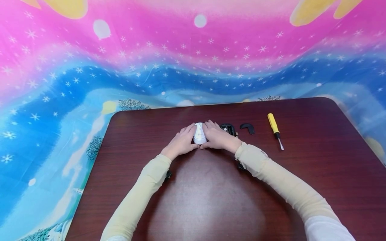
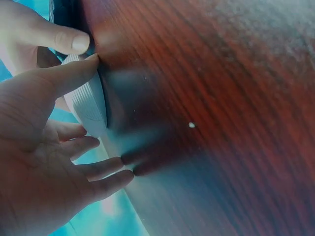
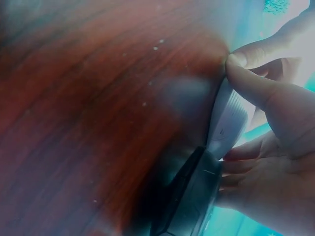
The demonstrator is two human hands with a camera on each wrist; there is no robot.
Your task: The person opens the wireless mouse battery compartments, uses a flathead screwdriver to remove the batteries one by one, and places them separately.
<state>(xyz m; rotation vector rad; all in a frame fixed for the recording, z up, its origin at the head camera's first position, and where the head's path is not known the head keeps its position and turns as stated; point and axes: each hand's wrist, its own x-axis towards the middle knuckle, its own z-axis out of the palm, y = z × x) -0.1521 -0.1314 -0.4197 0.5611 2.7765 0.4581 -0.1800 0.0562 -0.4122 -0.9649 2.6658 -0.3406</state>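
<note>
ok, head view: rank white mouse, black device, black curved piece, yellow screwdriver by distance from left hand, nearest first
1. White mouse: at the left hand, on its right.
2. Black device: past the right hand, partly hidden.
3. Black curved piece: right of that.
4. Yellow screwdriver: farthest right.

Both arms are reaching from the near side toward the far side, the left arm (image 1: 141, 187) slanting in from the left, the right arm (image 1: 283, 180) from the right. The left hand (image 1: 181, 139) and right hand (image 1: 216, 135) are facing each other — their thumbs (image 2: 74, 77) are lying close together on the near side, while their fingers (image 2: 109, 187) are pointing farther away.
</note>
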